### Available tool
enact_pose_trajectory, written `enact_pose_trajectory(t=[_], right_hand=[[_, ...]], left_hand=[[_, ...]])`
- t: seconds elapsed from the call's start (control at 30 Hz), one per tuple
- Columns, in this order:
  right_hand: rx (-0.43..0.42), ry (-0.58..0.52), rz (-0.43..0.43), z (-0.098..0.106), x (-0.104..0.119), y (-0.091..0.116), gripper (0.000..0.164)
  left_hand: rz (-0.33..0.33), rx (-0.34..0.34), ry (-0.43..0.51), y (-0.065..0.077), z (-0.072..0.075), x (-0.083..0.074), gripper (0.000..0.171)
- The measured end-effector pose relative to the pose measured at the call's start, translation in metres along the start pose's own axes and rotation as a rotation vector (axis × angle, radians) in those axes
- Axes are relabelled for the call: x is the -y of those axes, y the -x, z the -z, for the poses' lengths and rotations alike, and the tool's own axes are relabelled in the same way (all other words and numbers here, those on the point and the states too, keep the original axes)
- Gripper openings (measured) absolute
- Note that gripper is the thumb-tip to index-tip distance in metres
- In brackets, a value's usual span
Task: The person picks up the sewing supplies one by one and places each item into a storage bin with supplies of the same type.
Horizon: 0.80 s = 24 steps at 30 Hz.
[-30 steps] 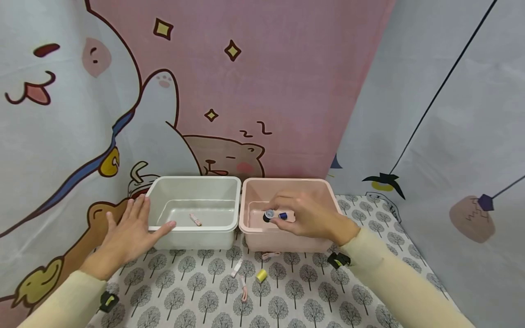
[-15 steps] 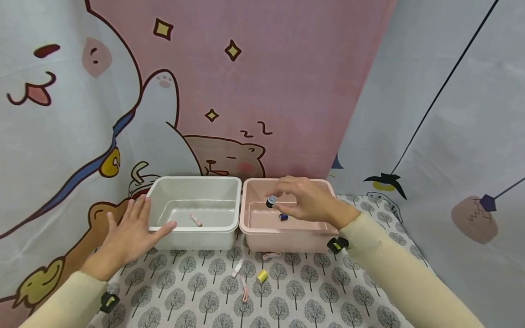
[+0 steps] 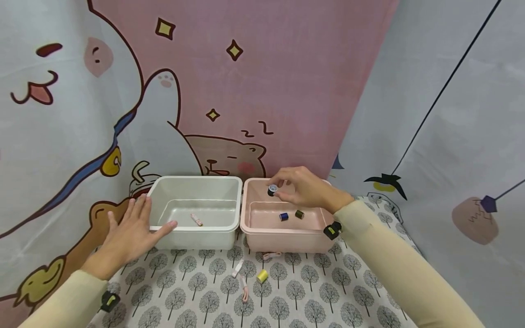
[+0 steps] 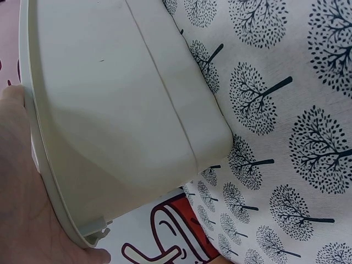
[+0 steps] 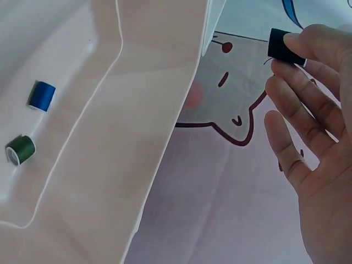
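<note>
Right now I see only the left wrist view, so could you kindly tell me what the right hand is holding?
Observer: The right hand pinches a dark thread spool between its thumb and fingers.
Operator: Thank you; are there any other spools?
Observer: Yes, a blue spool and a green spool lie inside the pink bin.
Operator: And would there be one outside it?
Observer: A yellow spool lies on the tree-print cloth, in front of the pink bin.
</note>
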State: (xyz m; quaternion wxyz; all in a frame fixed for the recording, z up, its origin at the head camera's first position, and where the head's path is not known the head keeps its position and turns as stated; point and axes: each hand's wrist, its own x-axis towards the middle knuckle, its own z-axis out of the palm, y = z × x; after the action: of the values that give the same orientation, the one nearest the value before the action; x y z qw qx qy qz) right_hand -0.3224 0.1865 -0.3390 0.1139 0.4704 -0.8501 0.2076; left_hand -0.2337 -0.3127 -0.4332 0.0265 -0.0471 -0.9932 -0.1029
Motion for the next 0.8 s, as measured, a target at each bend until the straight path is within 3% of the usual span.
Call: enact_pose_trajectory(t=[0.13,0.37,0.8], right_hand=[[-0.007,-0.017,-0.011,-0.002,-0.009,-0.005,0.029],[0.026,-0.06,-0.104,-0.004,-0.017,-0.014,0.032],[0.074,-0.057,-0.177,-0.013,-0.04,-0.019,0.031]], left_hand=[[-0.002,0.0,0.0,-0.001,0.0,-0.001,0.129],[0.002,0.005,-0.001,0.0,0.0,0.0,0.129],[0.003,0.011,-0.005,0.001,0.0,-0.001,0.129]])
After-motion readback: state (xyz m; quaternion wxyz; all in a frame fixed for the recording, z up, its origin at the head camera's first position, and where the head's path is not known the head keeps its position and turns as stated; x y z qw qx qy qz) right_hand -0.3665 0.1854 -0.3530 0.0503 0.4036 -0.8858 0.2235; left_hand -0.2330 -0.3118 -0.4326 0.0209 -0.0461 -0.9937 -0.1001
